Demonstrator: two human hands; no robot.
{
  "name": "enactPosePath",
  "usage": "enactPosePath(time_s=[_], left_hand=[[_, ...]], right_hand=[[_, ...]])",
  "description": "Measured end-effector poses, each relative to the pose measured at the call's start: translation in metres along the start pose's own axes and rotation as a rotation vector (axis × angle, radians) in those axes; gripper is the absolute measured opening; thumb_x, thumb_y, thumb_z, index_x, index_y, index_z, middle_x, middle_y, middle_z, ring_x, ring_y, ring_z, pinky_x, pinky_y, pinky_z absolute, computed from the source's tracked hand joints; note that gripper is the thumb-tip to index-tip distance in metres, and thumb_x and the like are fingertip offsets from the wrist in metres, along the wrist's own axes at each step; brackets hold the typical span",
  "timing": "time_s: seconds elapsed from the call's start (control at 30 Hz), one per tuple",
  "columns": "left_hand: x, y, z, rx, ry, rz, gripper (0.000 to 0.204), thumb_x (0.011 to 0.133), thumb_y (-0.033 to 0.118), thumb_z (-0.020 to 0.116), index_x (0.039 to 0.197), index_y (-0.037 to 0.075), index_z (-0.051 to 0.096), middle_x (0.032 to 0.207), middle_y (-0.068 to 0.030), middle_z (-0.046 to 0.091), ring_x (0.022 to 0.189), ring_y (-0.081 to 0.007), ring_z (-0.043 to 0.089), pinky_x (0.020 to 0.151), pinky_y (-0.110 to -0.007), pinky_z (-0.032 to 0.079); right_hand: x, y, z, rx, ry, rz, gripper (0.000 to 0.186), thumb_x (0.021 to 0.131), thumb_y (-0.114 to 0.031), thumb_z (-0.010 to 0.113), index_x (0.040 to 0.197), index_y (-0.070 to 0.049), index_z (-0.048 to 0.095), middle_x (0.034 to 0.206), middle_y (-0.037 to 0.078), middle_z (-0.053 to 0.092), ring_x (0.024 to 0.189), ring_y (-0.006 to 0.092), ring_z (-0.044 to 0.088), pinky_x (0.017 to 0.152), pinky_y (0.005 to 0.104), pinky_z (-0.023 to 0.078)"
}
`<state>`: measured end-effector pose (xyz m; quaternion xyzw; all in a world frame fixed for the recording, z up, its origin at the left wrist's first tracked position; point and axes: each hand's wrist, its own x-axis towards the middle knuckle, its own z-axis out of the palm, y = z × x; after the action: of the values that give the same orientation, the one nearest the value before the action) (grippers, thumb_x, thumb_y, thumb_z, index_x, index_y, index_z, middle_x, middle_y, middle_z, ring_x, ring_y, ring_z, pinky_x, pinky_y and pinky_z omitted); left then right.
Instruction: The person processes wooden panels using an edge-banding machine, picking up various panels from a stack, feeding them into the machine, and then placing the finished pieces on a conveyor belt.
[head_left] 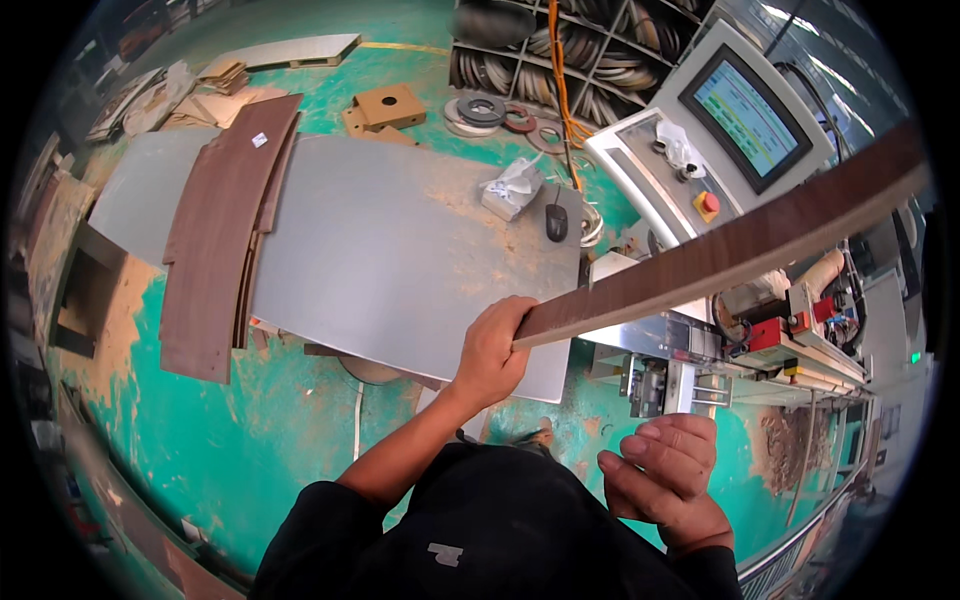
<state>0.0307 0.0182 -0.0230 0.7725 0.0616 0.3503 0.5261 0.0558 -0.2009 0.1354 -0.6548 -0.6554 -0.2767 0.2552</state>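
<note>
A long, narrow brown wood-grain board [720, 250] slants up from the middle to the far right, with a paler raw edge along its lower side. My left hand [497, 352] grips its near end, over the right part of a grey tabletop [360, 230]. Low on the right, in front of my body, my right hand [665, 475] is raised with its fingers curled in. Nothing shows in it, and it does not touch the board.
Brown panels [225, 240] lie stacked across the table's left part. A plastic-wrapped packet [513, 190] and a black mouse [557, 220] rest near its right edge. Beyond stands a machine console with a screen [745, 115] and a red stop button [706, 206]. Shelves of edging rolls [580, 60] stand behind.
</note>
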Motion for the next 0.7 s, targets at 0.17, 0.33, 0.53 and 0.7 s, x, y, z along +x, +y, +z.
enactPosePath(time_s=[0.17, 0.33, 0.53, 0.7], left_hand=[[0.001, -0.012, 0.052, 0.116, -0.213, 0.296, 0.036, 0.07, -0.003, 0.057, 0.105, 0.002, 0.058, 0.089, -0.0152, 0.058, 0.082, -0.0384, 0.055, 0.074, -0.046, 0.042], [-0.005, -0.005, 0.115, 0.113, -0.601, 0.433, 0.035, 0.07, -0.001, 0.06, 0.104, 0.003, 0.058, 0.091, -0.0133, 0.058, 0.085, -0.0352, 0.055, 0.076, -0.042, 0.041], [-0.007, -0.009, 0.206, 0.152, -0.958, 0.724, 0.029, 0.076, 0.002, 0.061, 0.105, 0.005, 0.058, 0.092, -0.0094, 0.055, 0.088, -0.0287, 0.056, 0.078, -0.039, 0.041], [0.021, -0.026, 0.288, 0.153, -1.143, 0.829, 0.03, 0.077, 0.001, 0.062, 0.106, 0.005, 0.058, 0.094, -0.0091, 0.056, 0.093, -0.027, 0.058, 0.088, -0.039, 0.043]], right_hand=[[0.006, 0.001, -0.055, -0.268, -0.413, 0.344, 0.04, 0.084, -0.025, 0.079, 0.122, -0.014, 0.072, 0.124, 0.004, 0.067, 0.118, 0.0235, 0.062, 0.107, 0.0457, 0.044], [-0.083, 0.034, -0.087, -0.301, -0.817, 1.06, 0.055, 0.094, -0.045, 0.069, 0.133, -0.006, 0.062, 0.119, 0.018, 0.066, 0.113, 0.0347, 0.062, 0.102, 0.0474, 0.046], [-0.254, 0.052, -0.143, 0.463, -1.031, 1.692, 0.069, 0.097, -0.069, 0.055, 0.117, -0.004, 0.069, 0.094, 0.013, 0.069, 0.092, 0.0255, 0.066, 0.086, 0.0389, 0.051], [-0.347, 0.02, -0.143, 0.908, -0.549, 2.117, 0.063, 0.101, -0.064, 0.055, 0.1, -0.003, 0.072, 0.08, 0.002, 0.066, 0.077, 0.0108, 0.06, 0.073, 0.0308, 0.05]])
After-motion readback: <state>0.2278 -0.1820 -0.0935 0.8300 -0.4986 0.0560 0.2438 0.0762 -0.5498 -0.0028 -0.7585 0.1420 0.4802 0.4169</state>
